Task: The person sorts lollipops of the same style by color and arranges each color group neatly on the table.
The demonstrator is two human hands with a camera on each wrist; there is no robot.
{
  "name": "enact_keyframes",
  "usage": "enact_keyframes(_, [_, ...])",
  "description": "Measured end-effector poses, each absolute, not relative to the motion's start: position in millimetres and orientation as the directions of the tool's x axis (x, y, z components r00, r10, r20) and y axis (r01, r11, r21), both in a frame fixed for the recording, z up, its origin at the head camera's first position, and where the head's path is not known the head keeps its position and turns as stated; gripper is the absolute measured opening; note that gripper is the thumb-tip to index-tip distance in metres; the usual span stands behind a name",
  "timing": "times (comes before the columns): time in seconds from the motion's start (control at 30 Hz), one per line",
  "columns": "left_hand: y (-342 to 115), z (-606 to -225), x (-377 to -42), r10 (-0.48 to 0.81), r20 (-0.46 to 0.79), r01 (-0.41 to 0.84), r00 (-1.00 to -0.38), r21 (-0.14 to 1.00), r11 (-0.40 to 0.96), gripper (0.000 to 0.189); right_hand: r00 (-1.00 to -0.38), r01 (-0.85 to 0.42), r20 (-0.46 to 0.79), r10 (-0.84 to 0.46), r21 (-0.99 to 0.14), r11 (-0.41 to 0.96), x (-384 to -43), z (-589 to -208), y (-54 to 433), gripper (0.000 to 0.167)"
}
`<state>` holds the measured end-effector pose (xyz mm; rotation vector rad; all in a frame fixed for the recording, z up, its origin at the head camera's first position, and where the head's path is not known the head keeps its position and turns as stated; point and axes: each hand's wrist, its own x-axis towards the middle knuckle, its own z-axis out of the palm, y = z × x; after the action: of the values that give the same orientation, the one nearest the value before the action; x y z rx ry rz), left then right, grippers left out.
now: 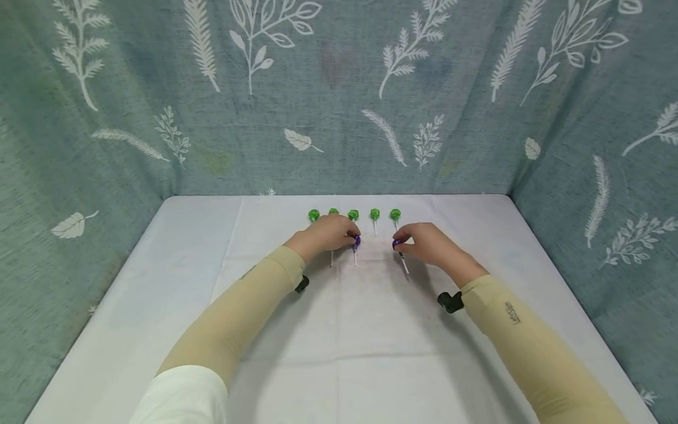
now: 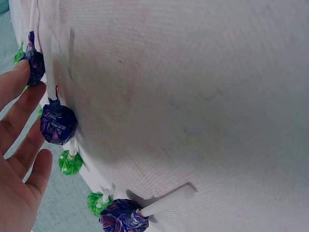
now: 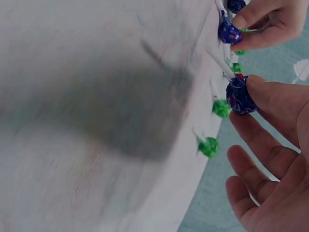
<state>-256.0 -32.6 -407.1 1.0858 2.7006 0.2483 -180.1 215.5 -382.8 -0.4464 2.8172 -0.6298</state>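
Note:
My left hand [image 1: 328, 232] pinches a purple-wrapped lollipop [image 1: 356, 241] between thumb and index finger; its white stick points toward me. Two other purple lollipops, a middle one [image 2: 58, 123] and a lower one [image 2: 123, 216], show in the left wrist view beside that hand. In the head view the left hand mostly covers them. My right hand [image 1: 431, 244] holds another purple lollipop [image 3: 240, 95] by its wrapped head, with the thumb and a finger; its stick slants toward me. Behind both hands is a row of several green lollipops [image 1: 375, 213].
A white cloth [image 1: 339, 330] covers the table. Its far edge meets a blue-green curtain [image 1: 339, 159] with white leaf prints, which also hangs at the left and right sides. The green lollipops lie close to that far edge.

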Motion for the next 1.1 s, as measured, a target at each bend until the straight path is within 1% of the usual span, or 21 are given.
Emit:
enact_keyframes(0.13, [-32.1,-407.1,-256.3,0.698,-0.139,0.664,-0.703,0.222,0.714,0.027,-0.929,-0.243,-0.150,-0.339,-0.444,0.862,-185.8,-385.1,208.1,0.033])
enact_keyframes(0.47, [-31.1,-406.3,-256.1,0.699,-0.139,0.663,-0.702,0.233,0.712,0.028,-0.932,-0.241,-0.150,-0.329,-0.420,0.875,-202.8,-388.6,192.3,0.031])
enact_keyframes(0.7, [-30.5,-408.5,-256.3,0.690,-0.127,0.660,-0.713,0.209,0.721,0.027,-0.944,-0.196,-0.170,-0.283,-0.398,0.896,-214.2,-392.7,181.3,0.033])
enact_keyframes(0.83, [-30.5,-410.2,-256.1,0.686,-0.127,0.658,-0.717,0.202,0.725,0.027,-0.946,-0.181,-0.179,-0.269,-0.396,0.900,-217.1,-396.9,176.3,0.031])
enact_keyframes(1.1, [-32.8,-408.4,-254.3,0.684,-0.129,0.652,-0.718,0.220,0.726,0.027,-0.945,-0.203,-0.162,-0.285,-0.393,0.897,-219.2,-407.7,171.6,0.032])
